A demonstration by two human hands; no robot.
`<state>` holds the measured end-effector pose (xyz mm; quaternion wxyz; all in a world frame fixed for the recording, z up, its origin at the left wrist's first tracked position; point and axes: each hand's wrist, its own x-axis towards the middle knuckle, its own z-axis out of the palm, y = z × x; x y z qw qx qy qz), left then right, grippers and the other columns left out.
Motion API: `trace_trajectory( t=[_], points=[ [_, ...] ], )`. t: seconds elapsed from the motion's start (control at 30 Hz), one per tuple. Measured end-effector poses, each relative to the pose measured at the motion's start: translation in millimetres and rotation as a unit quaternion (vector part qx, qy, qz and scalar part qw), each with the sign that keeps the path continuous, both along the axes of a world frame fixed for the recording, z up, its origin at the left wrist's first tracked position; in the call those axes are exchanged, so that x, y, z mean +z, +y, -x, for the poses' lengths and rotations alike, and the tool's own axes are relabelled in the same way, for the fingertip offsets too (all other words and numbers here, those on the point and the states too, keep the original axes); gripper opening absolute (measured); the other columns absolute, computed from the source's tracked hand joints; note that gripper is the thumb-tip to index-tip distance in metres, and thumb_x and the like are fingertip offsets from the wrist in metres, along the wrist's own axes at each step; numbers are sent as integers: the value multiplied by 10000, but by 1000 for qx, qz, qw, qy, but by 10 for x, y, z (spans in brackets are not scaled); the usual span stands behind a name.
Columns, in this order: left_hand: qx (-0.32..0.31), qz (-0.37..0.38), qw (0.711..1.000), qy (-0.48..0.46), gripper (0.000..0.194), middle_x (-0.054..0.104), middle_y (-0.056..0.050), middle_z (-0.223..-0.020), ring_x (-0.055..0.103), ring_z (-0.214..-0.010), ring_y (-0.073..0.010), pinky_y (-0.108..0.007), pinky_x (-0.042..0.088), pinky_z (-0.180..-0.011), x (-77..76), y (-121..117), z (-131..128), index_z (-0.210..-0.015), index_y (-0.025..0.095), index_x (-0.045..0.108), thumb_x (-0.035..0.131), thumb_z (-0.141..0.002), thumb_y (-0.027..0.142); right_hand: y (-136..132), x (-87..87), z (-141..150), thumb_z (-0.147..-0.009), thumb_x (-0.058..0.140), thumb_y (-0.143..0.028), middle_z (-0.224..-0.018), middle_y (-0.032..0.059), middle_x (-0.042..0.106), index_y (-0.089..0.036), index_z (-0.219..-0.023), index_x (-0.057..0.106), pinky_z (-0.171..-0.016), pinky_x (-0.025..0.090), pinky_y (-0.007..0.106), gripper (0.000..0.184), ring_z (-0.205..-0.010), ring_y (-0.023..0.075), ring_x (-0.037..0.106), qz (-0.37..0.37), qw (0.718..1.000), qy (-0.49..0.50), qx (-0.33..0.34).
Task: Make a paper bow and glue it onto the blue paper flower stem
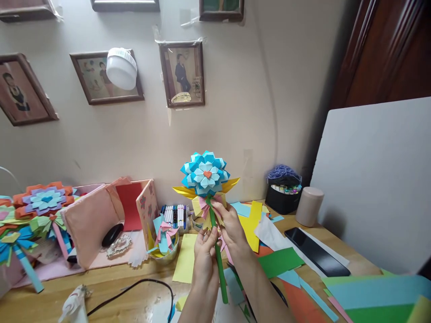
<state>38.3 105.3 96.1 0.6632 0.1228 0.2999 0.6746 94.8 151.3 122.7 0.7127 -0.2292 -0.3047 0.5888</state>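
A blue paper flower (206,174) with a small orange heart at its centre stands upright over the desk. It has yellow paper leaves, a pink and pale yellow bow below the bloom, and a green stem (220,273). My left hand (206,251) pinches the stem partway down. Higher up, my right hand (229,220) grips near the bow, its thumb against the stem. The fingers behind the stem and bow are partly hidden.
A bowl of paper pieces (164,251), a pink box (94,229) and more paper flowers (47,199) stand left. Coloured sheets (281,262), a phone (316,251), a black pen holder (283,197) and a pale cylinder (309,206) are right. A black cable (134,283) crosses the front.
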Motion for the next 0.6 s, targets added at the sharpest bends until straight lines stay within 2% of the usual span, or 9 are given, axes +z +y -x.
trace_trajectory(
  t=[0.23, 0.37, 0.47, 0.6],
  points=[
    [0, -11, 1000, 5, 280, 588, -6, -722, 582, -560, -63, -150, 444, -479, -59, 37, 13, -838, 144, 450, 622, -687, -16, 21, -4, 1, -601, 734, -223, -713, -1, 684, -152, -763, 672, -672, 475, 220, 188, -689, 134, 621, -3, 1000, -4, -7],
    [-6, -18, 1000, 2, 314, 591, -2, -712, 588, -565, -71, -158, 456, -496, -64, 53, 29, -808, 154, 449, 671, -643, 6, 12, 9, 12, -602, 735, -235, -698, -8, 678, -154, -741, 658, -623, 469, 216, 179, -651, 128, 612, -7, 1000, -9, -4],
    [37, -25, 999, 11, 388, 592, 17, -692, 593, -563, -74, -154, 457, -500, -57, 17, 69, -814, 165, 449, 721, -582, 15, -28, 15, 51, -597, 744, -261, -680, -11, 666, -156, -770, 647, -571, 462, 227, 224, -608, 129, 601, -9, 1000, -22, 13],
    [88, -35, 995, 25, 442, 607, 28, -696, 596, -567, -73, -148, 450, -508, -41, -124, 193, -811, 162, 477, 773, -508, 36, -146, -25, 166, -571, 764, -274, -719, 3, 673, -150, -804, 646, -598, 472, 238, 289, -661, 143, 613, 15, 999, -28, 10]
  ],
)
